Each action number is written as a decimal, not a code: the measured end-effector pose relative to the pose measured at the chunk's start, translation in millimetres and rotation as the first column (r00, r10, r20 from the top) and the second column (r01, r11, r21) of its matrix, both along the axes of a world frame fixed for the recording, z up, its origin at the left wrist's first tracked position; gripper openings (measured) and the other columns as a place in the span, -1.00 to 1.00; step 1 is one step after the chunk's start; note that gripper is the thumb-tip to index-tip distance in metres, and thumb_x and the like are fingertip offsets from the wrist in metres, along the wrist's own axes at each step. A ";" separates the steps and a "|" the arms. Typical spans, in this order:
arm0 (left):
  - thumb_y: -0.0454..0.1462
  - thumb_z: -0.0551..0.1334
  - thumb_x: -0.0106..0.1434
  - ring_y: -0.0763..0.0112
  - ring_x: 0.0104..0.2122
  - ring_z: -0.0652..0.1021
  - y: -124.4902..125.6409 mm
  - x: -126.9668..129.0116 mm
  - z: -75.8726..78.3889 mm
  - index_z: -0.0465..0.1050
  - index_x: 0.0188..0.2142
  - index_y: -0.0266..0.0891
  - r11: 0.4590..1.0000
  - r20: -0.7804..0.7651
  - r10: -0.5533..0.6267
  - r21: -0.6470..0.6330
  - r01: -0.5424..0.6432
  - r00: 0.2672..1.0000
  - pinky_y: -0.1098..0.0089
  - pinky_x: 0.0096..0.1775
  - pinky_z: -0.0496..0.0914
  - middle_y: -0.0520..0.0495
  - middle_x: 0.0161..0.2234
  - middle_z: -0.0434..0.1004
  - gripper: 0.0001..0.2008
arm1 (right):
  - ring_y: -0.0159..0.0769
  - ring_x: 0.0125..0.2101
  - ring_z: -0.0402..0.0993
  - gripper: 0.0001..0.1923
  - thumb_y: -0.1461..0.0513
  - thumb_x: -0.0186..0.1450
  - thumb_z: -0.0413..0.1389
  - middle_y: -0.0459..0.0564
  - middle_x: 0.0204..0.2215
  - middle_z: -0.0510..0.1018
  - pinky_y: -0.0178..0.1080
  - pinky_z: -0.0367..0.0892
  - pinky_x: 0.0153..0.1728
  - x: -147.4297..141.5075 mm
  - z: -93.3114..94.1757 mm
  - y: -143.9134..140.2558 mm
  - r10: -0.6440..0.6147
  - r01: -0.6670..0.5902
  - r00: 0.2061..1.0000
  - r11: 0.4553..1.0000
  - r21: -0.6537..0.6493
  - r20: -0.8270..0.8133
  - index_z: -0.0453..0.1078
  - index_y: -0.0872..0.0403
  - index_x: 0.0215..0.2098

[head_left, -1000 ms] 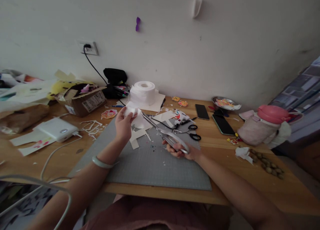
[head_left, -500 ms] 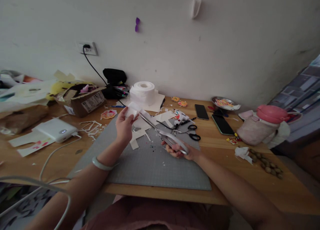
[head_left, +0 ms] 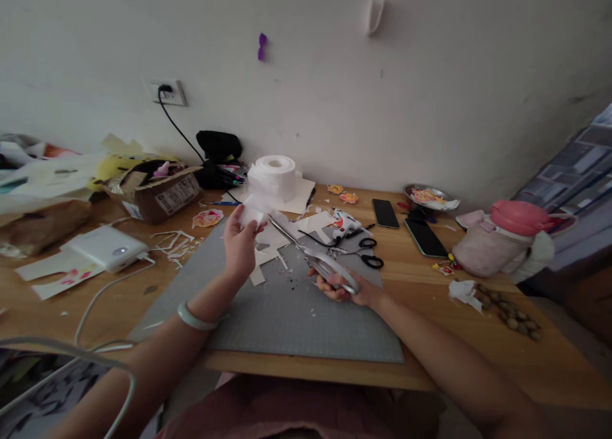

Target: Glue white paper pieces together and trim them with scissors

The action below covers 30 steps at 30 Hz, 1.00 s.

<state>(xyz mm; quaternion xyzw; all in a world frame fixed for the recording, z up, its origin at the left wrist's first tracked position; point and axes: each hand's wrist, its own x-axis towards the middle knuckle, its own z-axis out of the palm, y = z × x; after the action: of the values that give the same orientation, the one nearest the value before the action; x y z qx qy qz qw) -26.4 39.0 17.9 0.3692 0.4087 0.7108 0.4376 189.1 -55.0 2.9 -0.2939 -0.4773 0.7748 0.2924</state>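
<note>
My left hand (head_left: pixel 240 244) is raised over the grey cutting mat (head_left: pixel 287 318) and pinches a small wad of white tissue (head_left: pixel 252 216) at its fingertips. My right hand (head_left: pixel 351 289) grips the grey handle of a utility knife (head_left: pixel 313 257) whose long blade points up and left toward the tissue. The blade tip sits just right of the wad. White paper cut-outs (head_left: pixel 268 248) lie on the mat below my left hand.
A toilet paper roll (head_left: pixel 273 174) stands at the back. A glue gun (head_left: pixel 347 223), black scissors (head_left: pixel 370 251) and two phones (head_left: pixel 406 225) lie right of the mat. A pink-lidded bottle (head_left: pixel 507 241), nuts (head_left: pixel 511 311), a cardboard box (head_left: pixel 160 187) and a white device (head_left: pixel 108 248) flank it.
My left hand has shifted slightly right and up with the tissue, closer to the blade. My right hand and the knife have barely moved.
</note>
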 end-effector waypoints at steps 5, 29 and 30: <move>-0.37 0.22 -0.02 0.49 -0.46 0.53 -4.1 2.1 2.1 0.33 0.00 -0.22 0.998 -0.023 -0.054 -0.025 0.053 0.998 0.45 -0.34 0.44 -0.09 -0.23 0.49 -0.48 | -0.66 -0.71 -0.10 -0.58 0.09 0.05 0.21 -0.26 -0.57 0.20 -0.48 -0.25 -0.74 -0.1 -1.8 1.1 0.003 -0.003 1.000 1.000 -0.008 -0.001 0.29 0.08 -0.18; -0.34 0.22 0.03 0.45 -0.42 0.57 -16.6 12.3 -3.6 0.27 0.09 -0.27 0.985 -0.229 -0.173 -0.049 0.166 0.958 0.37 -0.29 0.47 -0.18 -0.08 0.48 -0.43 | -0.67 -0.73 -0.14 -0.61 0.05 0.10 0.19 -0.27 -0.59 0.14 -0.48 -0.28 -0.75 -0.2 -8.0 1.2 -0.016 0.016 0.997 1.000 0.011 -0.077 0.30 0.11 -0.21; -0.35 0.22 0.03 0.46 -0.42 0.57 -16.5 12.1 -3.3 0.27 0.09 -0.26 0.986 -0.226 -0.167 -0.047 0.160 0.960 0.38 -0.28 0.47 -0.18 -0.07 0.47 -0.43 | -0.67 -0.73 -0.14 -0.61 0.05 0.10 0.19 -0.27 -0.59 0.13 -0.48 -0.28 -0.75 -0.1 -7.9 1.3 -0.016 0.016 0.997 1.000 0.009 -0.077 0.30 0.11 -0.21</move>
<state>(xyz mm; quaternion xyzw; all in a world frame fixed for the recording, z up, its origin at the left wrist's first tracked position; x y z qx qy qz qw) -14.3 22.5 14.5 0.4748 0.4346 0.6190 0.4501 189.0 -53.8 -5.0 -0.2664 -0.4669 0.7810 0.3180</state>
